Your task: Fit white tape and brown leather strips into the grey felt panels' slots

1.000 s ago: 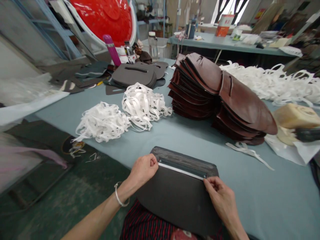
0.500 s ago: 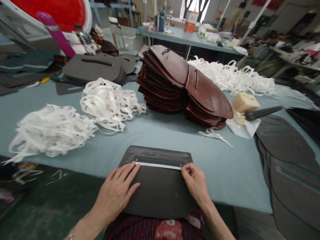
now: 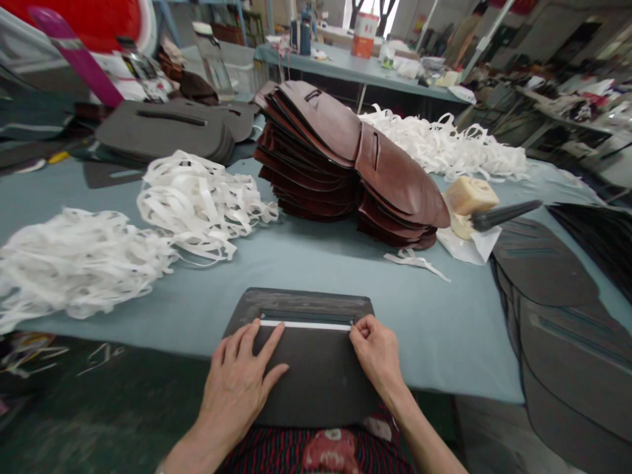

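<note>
A dark grey flat panel (image 3: 316, 382) with a slot near its far edge lies partly on the table edge and partly over my lap. Along the near side of the slot runs a narrow white strip (image 3: 316, 326). My left hand (image 3: 241, 372) rests on the panel with fingers spread, its fingertips at the strip's left end. At the strip's right end, my right hand (image 3: 376, 349) has thumb and index finger pinched together on the strip. Its other fingers are curled in.
Two heaps of white strips (image 3: 83, 263) lie at left. Stacked brown leather pieces (image 3: 320, 151) stand mid-table, a third white heap (image 3: 444, 145) behind. On the right are a yellowish block (image 3: 471, 195), a black-handled tool (image 3: 506, 215) and grey panels (image 3: 573, 329). A person (image 3: 464, 39) is far back.
The view has shifted slightly, so the table things sit further left. My left index finger has slid a little right along the strip. The right hand keeps its pinch at the right end.
</note>
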